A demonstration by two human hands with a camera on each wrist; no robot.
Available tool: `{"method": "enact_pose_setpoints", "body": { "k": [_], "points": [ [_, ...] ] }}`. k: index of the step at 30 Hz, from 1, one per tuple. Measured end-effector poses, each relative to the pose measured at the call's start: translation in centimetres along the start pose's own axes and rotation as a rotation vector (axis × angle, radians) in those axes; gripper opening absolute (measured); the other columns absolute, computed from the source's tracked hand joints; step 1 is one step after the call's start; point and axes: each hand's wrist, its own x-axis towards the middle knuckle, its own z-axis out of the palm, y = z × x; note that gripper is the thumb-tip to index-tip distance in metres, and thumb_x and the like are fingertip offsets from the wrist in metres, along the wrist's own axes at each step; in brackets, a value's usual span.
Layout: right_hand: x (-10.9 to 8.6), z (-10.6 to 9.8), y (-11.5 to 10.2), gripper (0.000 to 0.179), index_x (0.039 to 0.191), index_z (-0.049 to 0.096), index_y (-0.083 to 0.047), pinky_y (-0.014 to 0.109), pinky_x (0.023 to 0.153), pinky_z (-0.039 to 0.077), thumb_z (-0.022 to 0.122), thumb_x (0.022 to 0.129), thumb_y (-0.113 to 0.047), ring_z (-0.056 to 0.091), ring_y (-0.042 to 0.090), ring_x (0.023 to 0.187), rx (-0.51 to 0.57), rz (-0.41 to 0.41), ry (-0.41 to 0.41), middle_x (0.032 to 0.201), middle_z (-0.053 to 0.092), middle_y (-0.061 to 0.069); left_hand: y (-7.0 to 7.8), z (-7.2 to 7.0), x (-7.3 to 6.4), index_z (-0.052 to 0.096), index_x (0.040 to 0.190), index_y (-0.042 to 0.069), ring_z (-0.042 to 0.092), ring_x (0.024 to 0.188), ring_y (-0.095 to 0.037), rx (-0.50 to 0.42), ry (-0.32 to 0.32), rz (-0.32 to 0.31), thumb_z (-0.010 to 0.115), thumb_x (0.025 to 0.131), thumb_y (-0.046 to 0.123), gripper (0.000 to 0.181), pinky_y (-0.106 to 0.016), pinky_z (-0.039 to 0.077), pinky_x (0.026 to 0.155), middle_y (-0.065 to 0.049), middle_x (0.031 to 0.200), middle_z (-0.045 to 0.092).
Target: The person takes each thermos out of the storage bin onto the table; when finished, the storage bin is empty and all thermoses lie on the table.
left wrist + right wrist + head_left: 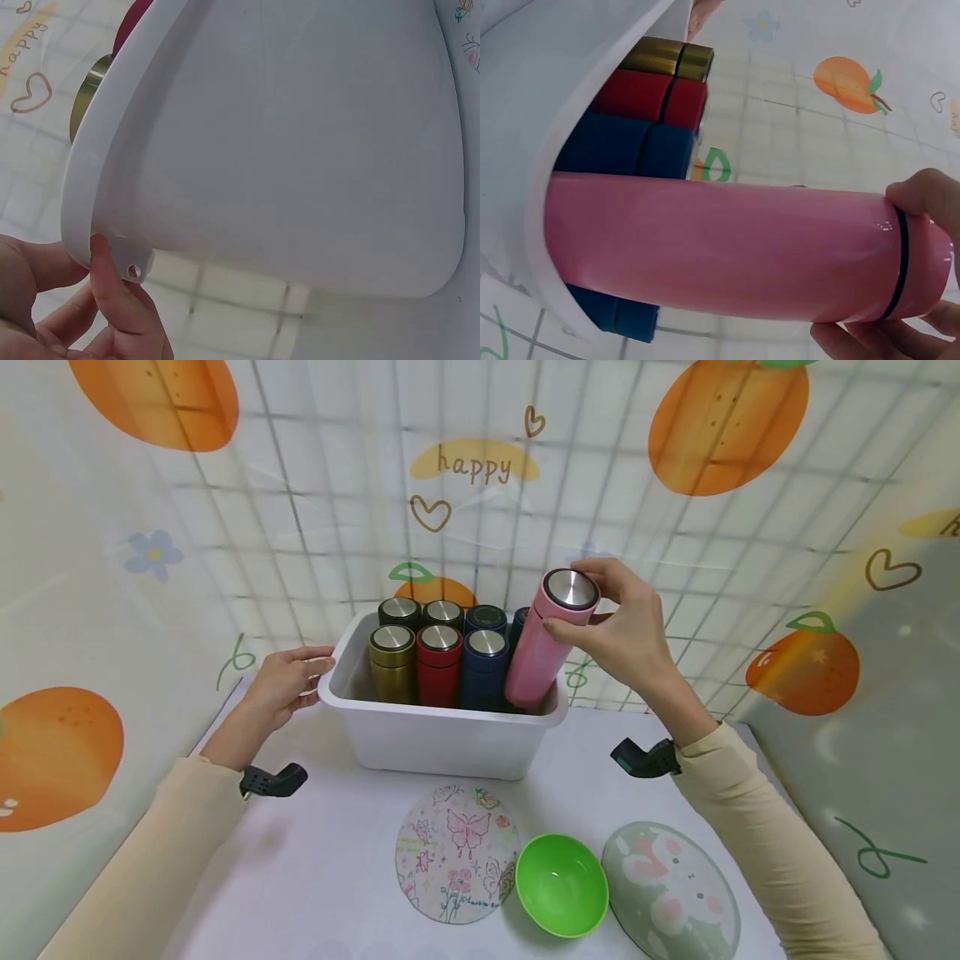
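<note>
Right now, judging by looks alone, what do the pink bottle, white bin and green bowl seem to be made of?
Pink bottle: glossy coating, perhaps over metal; its silvery lid top shines like brushed steel.
White bin: likely moulded plastic, smooth and low-shine, with rounded corners.
Green bowl: glossy, probably plastic, given its small highlights and even colour, though glazed ceramic can't be ruled out.

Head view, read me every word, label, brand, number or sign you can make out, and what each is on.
"happy": on the curtain.
Curtain's right edge: lettering cut off, unreadable.
Round mat with butterflies: small script, too small to read.
Bottles and tub: no readable text.
</note>
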Motion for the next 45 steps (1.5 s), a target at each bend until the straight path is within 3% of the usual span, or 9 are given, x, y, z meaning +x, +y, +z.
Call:
{"method": "enact_pose_setpoints", "body": {
  "k": [11, 30, 45],
  "points": [
    [0.0, -1.0, -2.8, 0.056, 0.124, 0.064, -0.002, 0.022, 0.071, 0.052, 0.086, 0.073, -0.002, 0.060, 0.013, 0.095, 0.005, -0.029, 0.054, 0.108, 0.067, 0.010, -0.1, 0.1, 0.1, 0.050, 0.145, 0.005, 0.061, 0.083, -0.008, 0.013, -0.002, -0.001, 0.062, 0.101, 0.023, 0.049, -0.022, 0.052, 0.067, 0.002, 0.110, 0.060],
    [0.5, -3.1, -4.2, 0.056, 0.124, 0.065, -0.005, 0.021, 0.071, 0.055, 0.087, 0.073, -0.008, 0.062, 0.017, 0.097, 0.044, -0.101, 0.108, 0.109, 0.068, 0.003, -0.5, 0.0, -0.1, 0.049, 0.146, 0.006, 0.062, 0.084, -0.007, 0.013, 0.003, -0.015, 0.061, 0.101, 0.023, 0.050, -0.022, 0.053, 0.068, 0.001, 0.114, 0.058],
    [0.9, -5.6, -3.5, 0.054, 0.121, 0.067, -0.004, 0.019, 0.070, 0.053, 0.087, 0.071, -0.002, 0.064, 0.017, 0.093, 0.029, -0.108, 0.175, 0.103, 0.070, 0.001, -0.1, 0.0, 0.2, 0.049, 0.146, 0.006, 0.061, 0.083, -0.008, 0.001, -0.002, -0.006, 0.061, 0.102, 0.023, 0.049, -0.022, 0.052, 0.067, 0.001, 0.113, 0.059]
  ]
}}
